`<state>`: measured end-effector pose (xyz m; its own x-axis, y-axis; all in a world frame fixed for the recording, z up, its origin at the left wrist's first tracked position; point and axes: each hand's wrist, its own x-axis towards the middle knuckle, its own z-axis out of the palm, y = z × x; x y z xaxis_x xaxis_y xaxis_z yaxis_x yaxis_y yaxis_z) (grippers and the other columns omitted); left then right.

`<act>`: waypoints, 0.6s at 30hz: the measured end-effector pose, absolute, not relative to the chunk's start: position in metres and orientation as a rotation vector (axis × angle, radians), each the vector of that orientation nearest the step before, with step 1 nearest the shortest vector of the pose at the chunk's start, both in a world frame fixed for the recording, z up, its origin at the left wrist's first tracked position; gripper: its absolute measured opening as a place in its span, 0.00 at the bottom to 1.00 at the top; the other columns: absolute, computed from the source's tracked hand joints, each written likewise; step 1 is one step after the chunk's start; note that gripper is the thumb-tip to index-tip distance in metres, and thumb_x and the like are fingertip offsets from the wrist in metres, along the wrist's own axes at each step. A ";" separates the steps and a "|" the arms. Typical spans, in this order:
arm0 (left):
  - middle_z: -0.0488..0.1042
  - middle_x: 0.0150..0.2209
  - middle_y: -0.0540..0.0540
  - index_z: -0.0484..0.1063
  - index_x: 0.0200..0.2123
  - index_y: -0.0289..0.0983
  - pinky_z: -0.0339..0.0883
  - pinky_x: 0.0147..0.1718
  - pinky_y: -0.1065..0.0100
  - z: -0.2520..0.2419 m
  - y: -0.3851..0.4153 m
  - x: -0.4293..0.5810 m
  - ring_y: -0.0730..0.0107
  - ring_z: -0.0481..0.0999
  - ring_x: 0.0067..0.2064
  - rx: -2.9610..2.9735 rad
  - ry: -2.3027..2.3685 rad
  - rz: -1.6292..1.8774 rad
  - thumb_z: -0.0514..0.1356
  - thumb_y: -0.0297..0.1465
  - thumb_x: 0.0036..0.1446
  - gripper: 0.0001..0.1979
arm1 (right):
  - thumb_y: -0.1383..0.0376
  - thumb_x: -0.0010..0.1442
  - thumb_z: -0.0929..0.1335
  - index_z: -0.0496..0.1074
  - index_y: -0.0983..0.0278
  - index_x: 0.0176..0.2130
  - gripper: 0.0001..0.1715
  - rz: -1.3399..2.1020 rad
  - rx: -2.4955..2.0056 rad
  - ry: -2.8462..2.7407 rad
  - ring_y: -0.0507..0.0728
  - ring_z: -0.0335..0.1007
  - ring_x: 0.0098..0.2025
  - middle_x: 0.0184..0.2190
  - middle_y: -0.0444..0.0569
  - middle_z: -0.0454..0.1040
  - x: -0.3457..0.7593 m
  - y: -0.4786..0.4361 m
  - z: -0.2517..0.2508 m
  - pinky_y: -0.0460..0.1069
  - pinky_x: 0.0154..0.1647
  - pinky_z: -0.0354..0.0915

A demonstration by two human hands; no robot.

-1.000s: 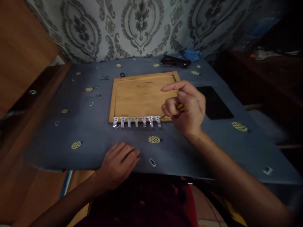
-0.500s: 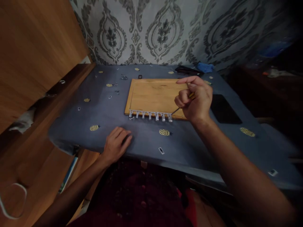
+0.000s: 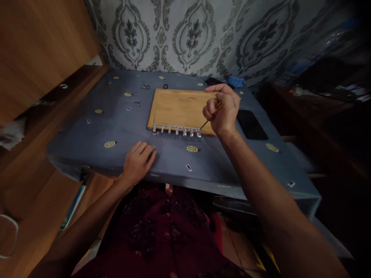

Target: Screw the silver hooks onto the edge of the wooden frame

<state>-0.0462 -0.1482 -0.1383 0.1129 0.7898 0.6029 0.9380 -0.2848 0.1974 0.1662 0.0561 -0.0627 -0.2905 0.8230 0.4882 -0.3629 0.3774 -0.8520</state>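
My right hand (image 3: pixel 222 112) is closed around a screwdriver (image 3: pixel 206 124) with a thin dark shaft and a bit of yellow handle showing. Its tip meets the right end of a metal strip with several silver clips (image 3: pixel 176 130). That strip lies along the near edge of a wooden board (image 3: pixel 179 106), with the clips hanging over the edge. The board rests flat on the table. On the cloth near the table's front edge lies my left hand (image 3: pixel 139 160), holding nothing, its fingers loosely bent and apart from the board.
A blue tablecloth (image 3: pixel 162 166) with pineapple prints covers the table. Small metal pieces (image 3: pixel 137 102) lie left of the board, and a small dark square (image 3: pixel 165 86) behind it. A black phone (image 3: pixel 252 124) is at the right. Behind sits a blue cloth (image 3: pixel 236 81).
The whole view has shifted, so the table and board appear slightly higher and further left. Both hands keep about the same places, with the screwdriver tip still at the strip's right end.
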 end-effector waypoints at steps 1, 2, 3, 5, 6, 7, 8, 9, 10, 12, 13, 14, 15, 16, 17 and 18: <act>0.73 0.34 0.45 0.74 0.39 0.36 0.65 0.40 0.64 -0.138 -0.148 -0.046 0.64 0.71 0.38 -2.149 -1.718 -0.910 0.52 0.32 0.72 0.13 | 0.53 0.59 0.69 0.71 0.56 0.34 0.10 1.238 -0.446 -1.429 0.48 0.33 0.13 0.11 0.32 0.44 0.166 0.056 -0.063 0.47 0.14 0.38; 0.73 0.34 0.45 0.74 0.39 0.36 0.65 0.40 0.63 -0.139 -0.148 -0.046 0.63 0.71 0.38 -2.140 -1.722 -0.897 0.52 0.32 0.72 0.13 | 0.54 0.59 0.69 0.70 0.56 0.34 0.09 1.239 -0.446 -1.428 0.48 0.33 0.13 0.11 0.32 0.44 0.166 0.056 -0.062 0.47 0.14 0.38; 0.74 0.34 0.44 0.74 0.39 0.36 0.65 0.40 0.63 -0.139 -0.148 -0.046 0.63 0.71 0.39 -2.130 -1.726 -0.885 0.51 0.32 0.72 0.13 | 0.54 0.59 0.69 0.70 0.56 0.34 0.09 1.235 -0.445 -1.427 0.48 0.33 0.13 0.11 0.32 0.44 0.166 0.056 -0.062 0.47 0.14 0.38; 0.73 0.34 0.44 0.74 0.38 0.36 0.65 0.41 0.63 -0.139 -0.148 -0.045 0.63 0.71 0.39 -2.117 -1.733 -0.862 0.51 0.32 0.72 0.14 | 0.53 0.59 0.68 0.70 0.56 0.34 0.10 1.212 -0.453 -1.427 0.47 0.33 0.13 0.11 0.32 0.43 0.165 0.054 -0.062 0.46 0.15 0.38; 0.73 0.34 0.45 0.74 0.38 0.36 0.66 0.41 0.63 -0.139 -0.148 -0.045 0.63 0.71 0.39 -2.115 -1.735 -0.850 0.51 0.32 0.72 0.14 | 0.52 0.58 0.68 0.70 0.56 0.34 0.12 1.199 -0.464 -1.425 0.47 0.33 0.13 0.12 0.32 0.43 0.165 0.054 -0.062 0.46 0.15 0.38; 0.73 0.34 0.45 0.74 0.38 0.36 0.66 0.41 0.63 -0.139 -0.148 -0.045 0.63 0.71 0.39 -2.115 -1.736 -0.838 0.51 0.32 0.72 0.14 | 0.51 0.58 0.68 0.70 0.57 0.34 0.13 1.188 -0.479 -1.424 0.47 0.33 0.13 0.12 0.32 0.43 0.164 0.053 -0.062 0.46 0.15 0.38; 0.73 0.34 0.45 0.74 0.38 0.36 0.66 0.41 0.63 -0.139 -0.148 -0.045 0.63 0.71 0.39 -2.117 -1.734 -0.826 0.51 0.32 0.72 0.14 | 0.50 0.57 0.68 0.70 0.57 0.34 0.14 1.179 -0.496 -1.423 0.47 0.33 0.13 0.12 0.32 0.44 0.164 0.053 -0.061 0.46 0.15 0.38; 0.73 0.34 0.45 0.74 0.38 0.37 0.66 0.41 0.63 -0.140 -0.148 -0.044 0.63 0.71 0.39 -2.119 -1.731 -0.817 0.51 0.32 0.72 0.14 | 0.50 0.56 0.67 0.70 0.57 0.34 0.14 1.174 -0.511 -1.421 0.47 0.33 0.13 0.11 0.32 0.44 0.163 0.052 -0.061 0.46 0.15 0.38; 0.73 0.34 0.45 0.74 0.38 0.37 0.66 0.41 0.63 -0.140 -0.148 -0.044 0.63 0.72 0.39 -2.121 -1.726 -0.811 0.52 0.32 0.72 0.14 | 0.50 0.56 0.67 0.70 0.57 0.34 0.14 1.171 -0.521 -1.419 0.47 0.33 0.13 0.11 0.32 0.44 0.163 0.052 -0.060 0.46 0.15 0.38; 0.73 0.34 0.45 0.74 0.38 0.36 0.66 0.41 0.63 -0.140 -0.148 -0.044 0.63 0.72 0.39 -2.122 -1.712 -0.805 0.52 0.32 0.72 0.13 | 0.50 0.56 0.67 0.70 0.57 0.34 0.14 1.166 -0.528 -1.415 0.47 0.32 0.13 0.11 0.31 0.44 0.163 0.052 -0.059 0.46 0.15 0.38; 0.73 0.34 0.44 0.74 0.37 0.36 0.66 0.41 0.62 -0.140 -0.148 -0.044 0.62 0.72 0.39 -2.122 -1.703 -0.805 0.52 0.32 0.72 0.13 | 0.50 0.56 0.67 0.70 0.57 0.34 0.14 1.162 -0.532 -1.412 0.47 0.32 0.13 0.11 0.31 0.44 0.163 0.052 -0.059 0.46 0.15 0.38; 0.73 0.34 0.44 0.74 0.37 0.36 0.66 0.41 0.62 -0.140 -0.148 -0.044 0.62 0.72 0.39 -2.121 -1.697 -0.806 0.52 0.31 0.72 0.13 | 0.50 0.56 0.67 0.70 0.57 0.34 0.14 1.160 -0.535 -1.410 0.47 0.32 0.13 0.11 0.31 0.44 0.163 0.051 -0.059 0.46 0.15 0.38; 0.74 0.34 0.44 0.74 0.37 0.36 0.66 0.41 0.62 -0.140 -0.148 -0.044 0.61 0.72 0.39 -2.120 -1.693 -0.805 0.52 0.31 0.72 0.13 | 0.50 0.56 0.67 0.69 0.57 0.34 0.14 1.158 -0.537 -1.408 0.47 0.33 0.13 0.11 0.31 0.44 0.163 0.051 -0.058 0.46 0.15 0.39; 0.74 0.34 0.44 0.74 0.37 0.36 0.66 0.41 0.61 -0.140 -0.148 -0.044 0.61 0.71 0.39 -2.119 -1.693 -0.804 0.52 0.31 0.72 0.13 | 0.50 0.56 0.67 0.69 0.57 0.34 0.14 1.158 -0.537 -1.407 0.47 0.33 0.13 0.11 0.31 0.44 0.163 0.050 -0.058 0.46 0.15 0.39; 0.74 0.34 0.44 0.74 0.37 0.36 0.66 0.41 0.61 -0.140 -0.148 -0.044 0.61 0.72 0.39 -2.116 -1.696 -0.801 0.52 0.31 0.72 0.13 | 0.51 0.56 0.67 0.70 0.57 0.33 0.13 1.159 -0.535 -1.406 0.47 0.33 0.13 0.11 0.31 0.45 0.162 0.050 -0.058 0.46 0.15 0.39; 0.74 0.34 0.44 0.74 0.38 0.36 0.66 0.41 0.61 -0.140 -0.148 -0.043 0.61 0.72 0.39 -2.113 -1.701 -0.796 0.52 0.31 0.71 0.13 | 0.51 0.55 0.67 0.70 0.58 0.33 0.13 1.163 -0.533 -1.405 0.47 0.34 0.13 0.11 0.31 0.45 0.162 0.049 -0.058 0.46 0.15 0.39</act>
<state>-0.0433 -0.1477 -0.1404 0.1388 0.7904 0.5967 0.9646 -0.2444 0.0994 0.1623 0.0492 -0.0581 -0.2197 0.8535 0.4724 -0.3047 0.4000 -0.8644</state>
